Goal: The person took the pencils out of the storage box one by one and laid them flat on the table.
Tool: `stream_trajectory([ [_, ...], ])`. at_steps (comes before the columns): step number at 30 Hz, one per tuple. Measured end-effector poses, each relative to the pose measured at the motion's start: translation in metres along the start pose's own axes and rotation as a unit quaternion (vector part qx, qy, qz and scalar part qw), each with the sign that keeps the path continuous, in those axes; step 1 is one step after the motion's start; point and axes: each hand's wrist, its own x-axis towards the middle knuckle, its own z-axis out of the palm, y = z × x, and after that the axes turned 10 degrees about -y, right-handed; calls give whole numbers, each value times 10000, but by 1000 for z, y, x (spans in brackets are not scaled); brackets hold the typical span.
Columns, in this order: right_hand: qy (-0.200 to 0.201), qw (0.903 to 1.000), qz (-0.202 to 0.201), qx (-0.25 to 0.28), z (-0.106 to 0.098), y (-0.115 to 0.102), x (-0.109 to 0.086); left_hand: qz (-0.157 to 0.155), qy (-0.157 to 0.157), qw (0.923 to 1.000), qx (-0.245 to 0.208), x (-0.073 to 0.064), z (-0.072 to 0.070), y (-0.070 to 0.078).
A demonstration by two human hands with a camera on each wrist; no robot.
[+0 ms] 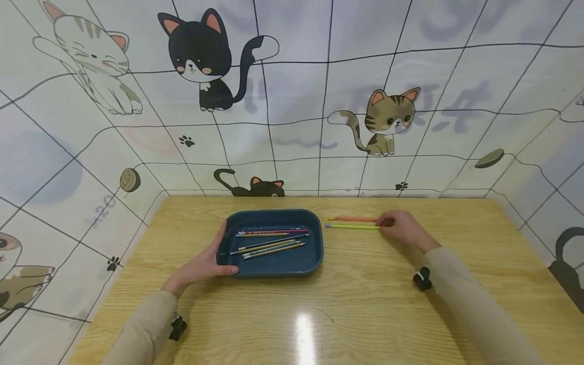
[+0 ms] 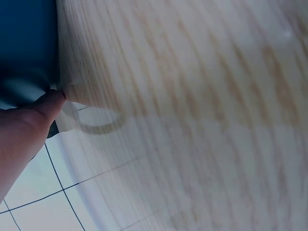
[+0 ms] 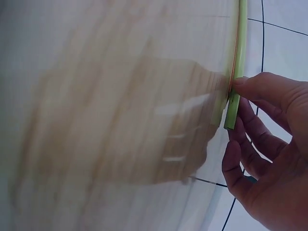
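Note:
A dark blue tray [image 1: 274, 272] sits on the table with several pencils [image 1: 274, 248] lying lengthwise in it. My left hand [image 1: 207, 261] grips the tray's left end, thumb over the front rim and fingers along the left side. In the left wrist view the thumb [image 2: 45, 108] presses the tray's edge [image 2: 29, 38]. Right of the tray lie an orange pencil [image 1: 353, 219] and a yellow-green pencil [image 1: 353, 226], side by side. My right hand [image 1: 403, 228] is at their right ends. In the right wrist view, thumb and fingers pinch the green pencil [image 3: 233, 113] near its blunt end; the orange pencil [image 3: 235, 53] shows right beside it.
The wooden table [image 1: 365, 304] reaches back to a wall covering [image 1: 301, 101] printed with cartoon cats and grid lines. Black wrist cameras [image 1: 423, 279] are worn at both sleeves. A bright reflection lies on the table's front part.

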Motion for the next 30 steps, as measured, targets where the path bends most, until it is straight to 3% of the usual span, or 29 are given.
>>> stream_trajectory([
  [13,-35,9998,214,47,0,5,3,-68,32,10000,-18,0,1,2],
  [24,324,9986,403,86,-7,5,-1,-121,28,9999,-27,1,1,2],
  [30,558,9981,43,254,-14,-9,-7,-92,25,10000,3,1,0,2],
])
